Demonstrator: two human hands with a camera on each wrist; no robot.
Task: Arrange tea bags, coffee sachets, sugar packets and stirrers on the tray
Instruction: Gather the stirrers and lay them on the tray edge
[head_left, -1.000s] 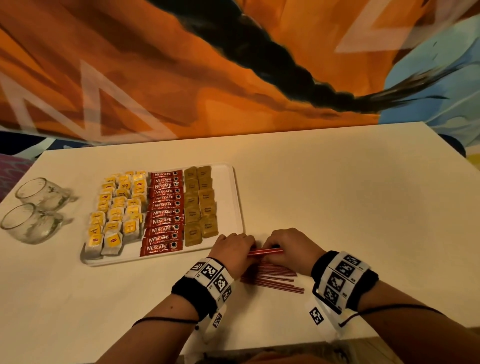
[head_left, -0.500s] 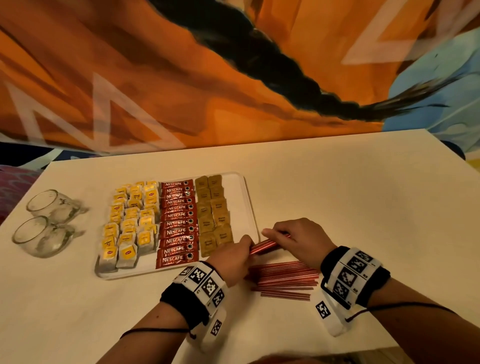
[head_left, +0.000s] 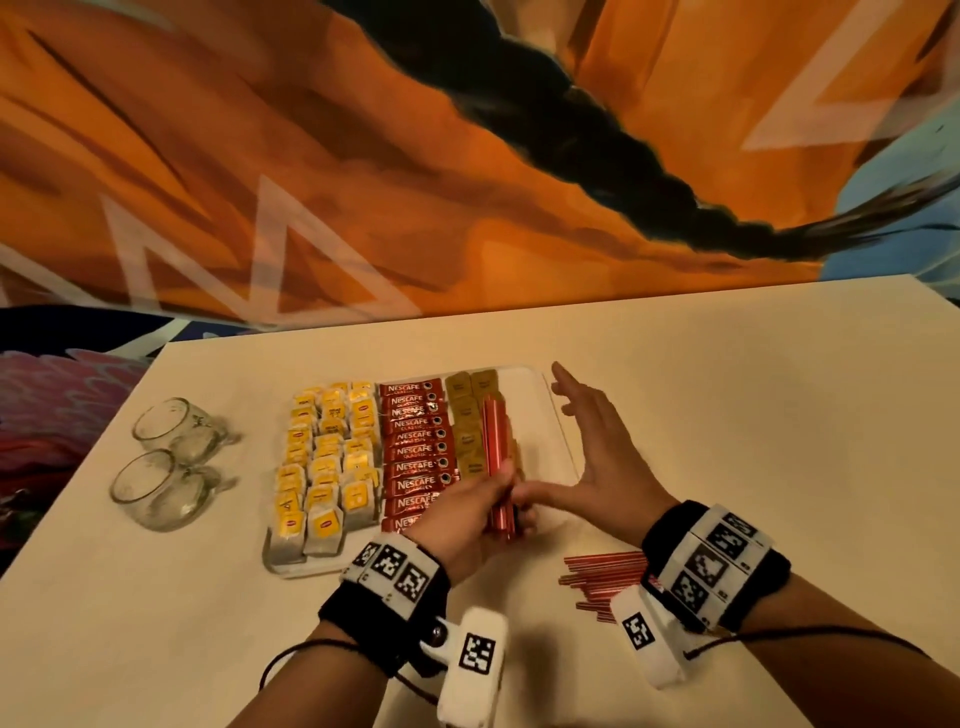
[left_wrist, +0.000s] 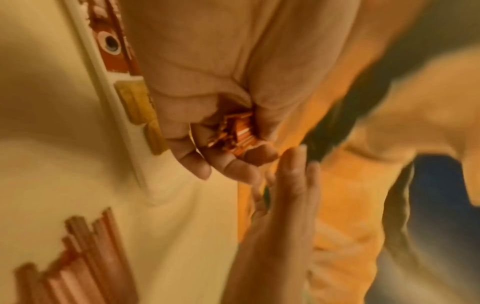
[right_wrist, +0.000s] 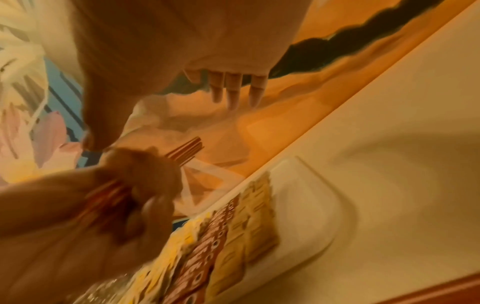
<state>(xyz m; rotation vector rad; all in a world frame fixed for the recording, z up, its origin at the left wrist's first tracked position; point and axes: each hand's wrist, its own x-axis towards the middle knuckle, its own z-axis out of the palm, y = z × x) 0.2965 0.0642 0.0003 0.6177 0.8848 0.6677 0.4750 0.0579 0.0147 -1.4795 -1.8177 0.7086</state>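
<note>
A white tray (head_left: 535, 395) holds yellow tea bags (head_left: 327, 457), a column of red Nescafe sachets (head_left: 415, 447) and brown sugar packets (head_left: 465, 415). My left hand (head_left: 467, 514) grips a bundle of red stirrers (head_left: 496, 447) by its near end, and the bundle points away over the sugar packets. In the left wrist view the stirrer ends (left_wrist: 233, 135) show inside the curled fingers. My right hand (head_left: 597, 452) is open with straight fingers, edge-on over the tray's right rim, its thumb near the bundle. More red stirrers (head_left: 602, 577) lie on the table under my right wrist.
Two glass cups (head_left: 171, 462) lie on their sides left of the tray. The white table (head_left: 753, 415) ends at an orange painted wall behind. Its near edge runs just below my wrists.
My left hand has lifted the bundle of stirrers off the table pile and swung it over the tray. My right hand has let go of the bundle and opened beside it.
</note>
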